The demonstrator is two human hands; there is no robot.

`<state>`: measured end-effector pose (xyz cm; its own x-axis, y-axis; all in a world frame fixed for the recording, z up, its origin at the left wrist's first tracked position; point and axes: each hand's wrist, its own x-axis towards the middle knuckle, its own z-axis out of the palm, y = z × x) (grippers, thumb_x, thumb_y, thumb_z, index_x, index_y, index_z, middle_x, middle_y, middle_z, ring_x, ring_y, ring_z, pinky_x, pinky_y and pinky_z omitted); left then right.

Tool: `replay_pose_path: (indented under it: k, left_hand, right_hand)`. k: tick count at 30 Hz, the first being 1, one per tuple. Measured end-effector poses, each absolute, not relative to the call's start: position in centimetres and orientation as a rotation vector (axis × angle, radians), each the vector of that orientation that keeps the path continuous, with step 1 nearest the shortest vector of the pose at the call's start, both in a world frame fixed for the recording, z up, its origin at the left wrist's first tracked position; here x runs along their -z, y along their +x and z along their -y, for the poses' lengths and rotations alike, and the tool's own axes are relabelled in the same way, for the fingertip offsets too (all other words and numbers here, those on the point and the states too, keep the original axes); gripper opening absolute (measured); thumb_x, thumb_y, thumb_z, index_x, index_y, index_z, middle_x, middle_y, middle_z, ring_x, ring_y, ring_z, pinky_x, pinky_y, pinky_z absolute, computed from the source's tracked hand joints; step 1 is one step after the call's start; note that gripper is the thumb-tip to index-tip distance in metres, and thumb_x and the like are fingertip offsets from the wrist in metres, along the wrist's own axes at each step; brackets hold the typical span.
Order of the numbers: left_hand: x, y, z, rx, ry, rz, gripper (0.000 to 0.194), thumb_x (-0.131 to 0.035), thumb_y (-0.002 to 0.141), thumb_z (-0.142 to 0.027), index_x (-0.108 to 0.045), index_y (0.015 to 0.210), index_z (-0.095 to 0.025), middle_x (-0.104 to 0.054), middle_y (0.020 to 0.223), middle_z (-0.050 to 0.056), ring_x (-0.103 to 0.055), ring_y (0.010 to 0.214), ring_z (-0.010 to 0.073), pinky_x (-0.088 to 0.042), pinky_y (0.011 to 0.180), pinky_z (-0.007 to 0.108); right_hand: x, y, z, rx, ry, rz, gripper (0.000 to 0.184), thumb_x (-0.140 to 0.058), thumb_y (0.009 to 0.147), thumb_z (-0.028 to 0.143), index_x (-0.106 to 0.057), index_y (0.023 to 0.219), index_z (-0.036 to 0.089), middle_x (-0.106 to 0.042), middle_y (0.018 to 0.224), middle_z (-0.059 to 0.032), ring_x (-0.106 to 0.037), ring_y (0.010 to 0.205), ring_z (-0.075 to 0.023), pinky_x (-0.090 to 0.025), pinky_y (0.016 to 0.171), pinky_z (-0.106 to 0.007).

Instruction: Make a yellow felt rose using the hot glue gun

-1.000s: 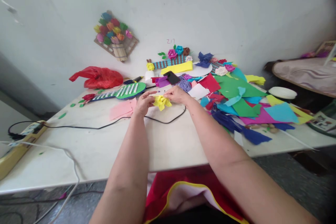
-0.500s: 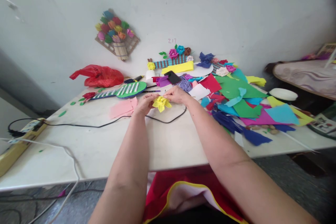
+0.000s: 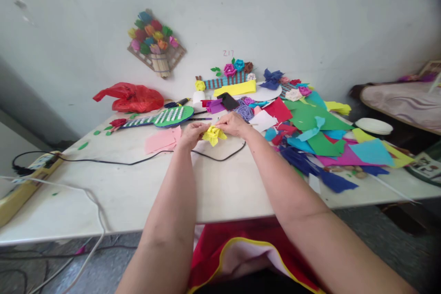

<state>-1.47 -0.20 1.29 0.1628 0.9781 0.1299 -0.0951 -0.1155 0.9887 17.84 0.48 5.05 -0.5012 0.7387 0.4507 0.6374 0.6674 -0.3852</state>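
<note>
A yellow paper flower [image 3: 214,135] with pointed petals is held between my two hands, just above the white table. My left hand [image 3: 194,135] pinches it at the left side, fingers closed. From the right, my right hand [image 3: 233,125] has its fingertips closed on the flower's upper edge; a thin stick-like end shows beside that hand. The exact fingertip contact is partly hidden. Pink paper sheets [image 3: 163,140] lie left of my left hand, and a black cable [image 3: 220,160] runs across the table just below the flower.
Coloured paper scraps [image 3: 320,117] cover the right side. At the back stand a red plastic bag [image 3: 132,97], a green guitar-shaped craft [image 3: 174,116], a black phone [image 3: 227,101] and purple yarn [image 3: 244,111]. A power strip [image 3: 29,183] lies at the left edge.
The camera view has shifted slightly. Both hands stay on the yellow flower, which looks turned a little, with its petals at a slightly different angle.
</note>
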Motion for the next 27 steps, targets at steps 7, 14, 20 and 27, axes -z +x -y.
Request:
replay_pose_path:
  k: [7, 14, 20, 27]
  left_hand:
    - [-1.6, -1.5, 0.3, -1.206, 1.369, -1.006, 0.045, -0.090, 0.040, -0.051, -0.064, 0.054, -0.017, -0.060, 0.054, 0.001, -0.052, 0.050, 0.0118, -0.040, 0.049, 0.024]
    - [-2.1, -1.1, 0.7, -1.187, 1.417, -1.045, 0.039, -0.090, 0.050, -0.044, -0.064, 0.056, -0.017, -0.060, 0.053, 0.000, -0.052, 0.049, 0.0108, -0.042, 0.051, 0.024]
    - [-2.1, -1.1, 0.6, -1.182, 1.471, -1.060, 0.039, -0.090, 0.052, -0.043, -0.063, 0.056, -0.016, -0.061, 0.055, 0.001, -0.053, 0.052, 0.0114, -0.042, 0.055, 0.025]
    - [-2.1, -0.9, 0.6, -1.219, 1.566, -1.065, 0.035, -0.087, 0.054, -0.043, -0.064, 0.058, -0.017, -0.062, 0.056, 0.001, -0.050, 0.053, 0.0116, -0.039, 0.055, 0.025]
  right_hand:
    - [-5.1, 17.7, -0.2, -0.206, -1.109, 2.280, 0.019, -0.067, 0.082, 0.025, -0.083, 0.093, 0.021, -0.079, 0.091, -0.0054, -0.068, 0.081, -0.0161, -0.041, 0.066, -0.023]
    - [-5.0, 18.2, -0.6, -0.362, -1.135, 2.280, 0.023, -0.065, 0.081, 0.024, -0.083, 0.093, 0.019, -0.078, 0.085, -0.0041, -0.067, 0.077, -0.0158, -0.042, 0.065, -0.022]
    - [-4.9, 18.5, -0.8, -0.450, -1.123, 2.280, 0.023, -0.063, 0.081, 0.025, -0.083, 0.090, 0.016, -0.075, 0.074, -0.0017, -0.063, 0.071, -0.0152, -0.041, 0.063, -0.022]
    - [-4.4, 18.7, -1.5, -0.505, -1.123, 2.292, 0.026, -0.064, 0.082, 0.027, -0.082, 0.093, 0.013, -0.077, 0.079, -0.0050, -0.061, 0.068, -0.0139, -0.039, 0.061, -0.022]
